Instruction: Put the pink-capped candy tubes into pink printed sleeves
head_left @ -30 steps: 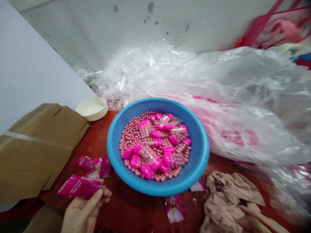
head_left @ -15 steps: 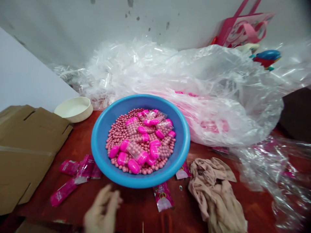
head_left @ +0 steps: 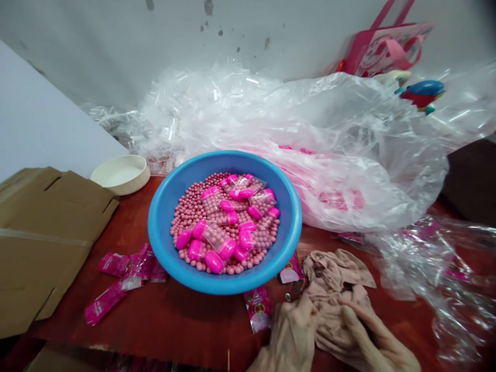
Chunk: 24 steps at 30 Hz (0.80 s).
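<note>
My left hand (head_left: 292, 330) is closed on the near left side of a crumpled beige cloth (head_left: 339, 268) that lies on the table. On the cloth's right side, my right hand (head_left: 374, 338) grips it between thumb and fingers. Part of the cloth between the hands is hidden. Left of the hands stands a blue basin (head_left: 225, 287) with small pink beads (head_left: 189, 209) in it. Several clear little containers with bright pink caps (head_left: 215, 240), filled with beads, lie on top of them. A magenta printed packet (head_left: 258, 310) sits between the basin and my left hand.
More magenta packets (head_left: 104, 302) lie left of the basin, near flattened cardboard (head_left: 42, 248). A shallow white dish (head_left: 121, 178) stands behind them. Large clear plastic bags (head_left: 329, 124) line the wall, and crinkled film (head_left: 453, 305) covers the right side of the red-brown table (head_left: 186, 328).
Earlier one blurred hand was in front of the basin at lower left, and the cloth lay untouched. Now both hands are on the cloth at lower right.
</note>
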Each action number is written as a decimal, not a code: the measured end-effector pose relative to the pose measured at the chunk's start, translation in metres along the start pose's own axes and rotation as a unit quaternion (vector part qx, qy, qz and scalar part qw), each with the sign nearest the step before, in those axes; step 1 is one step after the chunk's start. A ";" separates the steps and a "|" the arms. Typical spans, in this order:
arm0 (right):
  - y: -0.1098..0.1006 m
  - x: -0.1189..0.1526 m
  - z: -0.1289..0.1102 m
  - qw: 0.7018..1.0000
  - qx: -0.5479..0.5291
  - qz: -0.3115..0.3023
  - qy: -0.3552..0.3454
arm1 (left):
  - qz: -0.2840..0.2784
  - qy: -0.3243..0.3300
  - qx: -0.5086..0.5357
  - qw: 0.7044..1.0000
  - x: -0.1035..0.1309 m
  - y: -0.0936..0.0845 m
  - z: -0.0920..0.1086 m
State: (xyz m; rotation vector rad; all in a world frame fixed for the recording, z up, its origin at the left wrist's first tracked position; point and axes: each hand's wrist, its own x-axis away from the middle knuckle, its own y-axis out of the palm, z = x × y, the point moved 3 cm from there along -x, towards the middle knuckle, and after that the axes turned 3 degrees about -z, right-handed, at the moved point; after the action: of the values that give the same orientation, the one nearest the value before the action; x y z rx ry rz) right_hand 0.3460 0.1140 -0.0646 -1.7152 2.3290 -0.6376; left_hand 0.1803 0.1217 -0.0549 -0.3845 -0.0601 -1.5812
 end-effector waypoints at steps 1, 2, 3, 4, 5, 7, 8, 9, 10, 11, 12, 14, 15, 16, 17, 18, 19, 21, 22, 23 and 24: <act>0.001 0.003 -0.005 0.999 -0.015 0.029 0.029 | 0.013 0.001 -0.031 0.999 0.002 -0.009 0.000; 0.004 0.006 -0.013 0.998 0.000 0.058 0.010 | 0.024 -0.001 -0.035 0.999 0.004 -0.019 0.000; 0.010 0.010 -0.024 0.994 0.042 0.076 -0.060 | 0.040 -0.003 -0.034 0.999 0.007 -0.031 -0.001; 0.021 0.015 -0.036 0.978 0.096 0.084 -0.166 | 0.060 -0.005 -0.033 0.998 0.010 -0.044 -0.002; 0.036 0.022 -0.047 0.946 0.147 0.066 -0.281 | 0.091 -0.011 -0.033 0.995 0.014 -0.059 -0.004; 0.073 0.036 -0.057 0.890 0.198 -0.011 -0.411 | 0.150 -0.026 -0.036 0.988 0.021 -0.089 -0.010; 0.089 0.040 -0.058 0.885 0.200 -0.030 -0.420 | 0.177 -0.033 -0.036 0.983 0.024 -0.103 -0.013; 0.103 0.043 -0.058 0.883 0.205 -0.037 -0.421 | 0.200 -0.038 -0.036 0.978 0.027 -0.116 -0.016; 0.114 0.045 -0.058 0.882 0.206 -0.033 -0.423 | 0.214 -0.042 -0.033 0.975 0.030 -0.126 -0.018; 0.122 0.047 -0.057 0.882 0.208 -0.039 -0.420 | 0.222 -0.048 -0.028 0.974 0.031 -0.134 -0.020; 0.126 0.047 -0.056 0.883 0.208 -0.043 -0.418 | 0.225 -0.053 -0.022 0.973 0.033 -0.139 -0.022; 0.127 0.047 -0.054 0.884 0.206 -0.056 -0.415 | 0.220 -0.064 -0.006 0.973 0.033 -0.142 -0.022; 0.124 0.047 -0.055 0.883 0.201 -0.060 -0.419 | 0.214 -0.068 0.004 0.975 0.033 -0.140 -0.020; 0.120 0.047 -0.056 0.882 0.196 -0.061 -0.425 | 0.204 -0.070 0.016 0.976 0.032 -0.137 -0.018; 0.116 0.048 -0.058 0.878 0.190 -0.060 -0.434 | 0.188 -0.072 0.031 0.979 0.030 -0.133 -0.015; 0.112 0.049 -0.060 0.875 0.185 -0.056 -0.444 | 0.166 -0.072 0.050 0.982 0.029 -0.127 -0.012; 0.108 0.051 -0.062 0.873 0.180 -0.051 -0.450 | 0.142 -0.072 0.072 0.985 0.027 -0.122 -0.008; 0.101 0.054 -0.066 0.875 0.174 -0.041 -0.450 | 0.099 -0.073 0.124 0.985 0.024 -0.111 -0.001; 0.098 0.055 -0.067 0.877 0.173 -0.035 -0.446 | 0.085 -0.075 0.154 0.982 0.023 -0.106 0.001; 0.095 0.056 -0.067 0.883 0.172 -0.028 -0.436 | 0.077 -0.078 0.184 0.977 0.022 -0.102 0.003; 0.092 0.055 -0.067 0.893 0.169 -0.029 -0.416 | 0.075 -0.082 0.213 0.971 0.022 -0.099 0.005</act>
State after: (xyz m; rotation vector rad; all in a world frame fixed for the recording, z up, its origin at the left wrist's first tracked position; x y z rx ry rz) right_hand 0.2229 0.0997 -0.0394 -1.4828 1.4752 -0.2095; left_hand 0.0848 0.1076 -0.0250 -0.1748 -0.4797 -1.3410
